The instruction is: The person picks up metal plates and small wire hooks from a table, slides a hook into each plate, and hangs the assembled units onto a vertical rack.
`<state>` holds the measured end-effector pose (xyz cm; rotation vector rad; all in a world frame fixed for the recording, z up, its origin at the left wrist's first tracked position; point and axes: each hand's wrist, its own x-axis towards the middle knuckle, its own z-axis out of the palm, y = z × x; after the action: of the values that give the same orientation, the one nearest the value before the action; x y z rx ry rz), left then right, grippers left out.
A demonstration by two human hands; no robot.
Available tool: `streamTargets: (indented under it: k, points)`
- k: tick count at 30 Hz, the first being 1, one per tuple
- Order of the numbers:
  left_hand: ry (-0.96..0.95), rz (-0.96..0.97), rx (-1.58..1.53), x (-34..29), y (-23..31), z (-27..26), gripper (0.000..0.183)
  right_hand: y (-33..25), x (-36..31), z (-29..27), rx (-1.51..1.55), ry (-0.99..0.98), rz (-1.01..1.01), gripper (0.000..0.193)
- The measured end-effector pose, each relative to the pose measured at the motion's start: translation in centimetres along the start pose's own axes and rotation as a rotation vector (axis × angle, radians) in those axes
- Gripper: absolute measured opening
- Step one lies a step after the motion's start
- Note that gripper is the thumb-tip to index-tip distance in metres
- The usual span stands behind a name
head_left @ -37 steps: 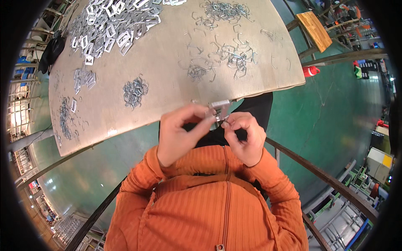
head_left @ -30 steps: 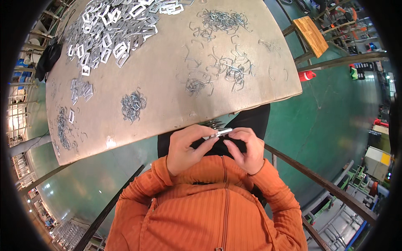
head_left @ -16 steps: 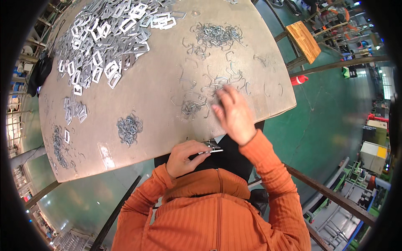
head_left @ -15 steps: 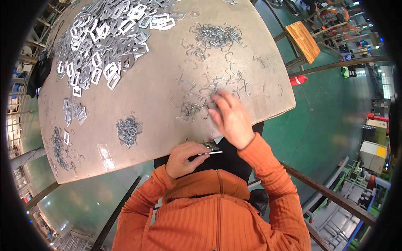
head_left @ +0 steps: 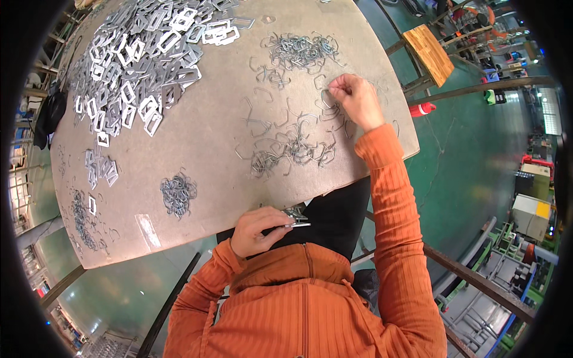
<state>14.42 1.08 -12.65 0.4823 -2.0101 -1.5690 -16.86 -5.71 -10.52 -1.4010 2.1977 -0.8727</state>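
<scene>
At the table's near edge, my left hand [head_left: 261, 231] is closed round a flat silver metal plate [head_left: 298, 225]. Its edge sticks out past my thumb and fingers, and other metal shows just behind it. My right hand [head_left: 361, 102] reaches out over the right side of the table, thumb and fingertips pinched together. The fingertips are beside a thin bent wire hook [head_left: 320, 81]; whether they grip a wire is too small to tell. Loose wire hooks [head_left: 295, 146] lie scattered nearer me, and a denser heap of wire hooks [head_left: 301, 51] sits farther back.
A large pile of rectangular metal frames [head_left: 128, 65] covers the table's [head_left: 209, 149] far left. Smaller heaps of wire pieces [head_left: 178, 196] lie at the near left. Beyond the right edge are a wooden stool [head_left: 430, 55] and a red bottle [head_left: 422, 110].
My right hand has moved away from me and rightward from the near scattered hooks, and its fingers have drawn into a pinch. My left hand keeps its hold on the plate.
</scene>
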Motion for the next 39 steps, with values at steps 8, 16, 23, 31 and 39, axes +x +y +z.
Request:
streamTargets:
  k: [8, 16, 23, 31, 39]
  points:
    - [-0.005, 0.004, -0.024, 0.1, -0.1, 0.0, 0.022, 1.1, -1.5, -0.3, -0.078, -0.039, -0.129, 0.008]
    - [0.002, 0.008, 0.007, 0.2, 0.0, 0.1, 0.022, 1.2, -1.3, -2.2, -0.123, -0.076, -0.166, 0.011]
    - [0.006, -0.013, 0.025, 0.4, 0.4, 0.2, 0.019, 2.9, -2.1, -2.2, -0.094, -0.09, -0.156, 0.009]
    - [-0.003, 0.032, 0.037, 0.3, 0.0, 0.2, 0.022, 2.6, -4.3, -3.8, -0.1, -0.195, -0.044, 0.008]
    - [-0.01, 0.038, 0.046, 0.3, 0.2, 0.2, 0.021, 3.3, -6.9, -4.0, -0.305, -0.136, -0.174, 0.005]
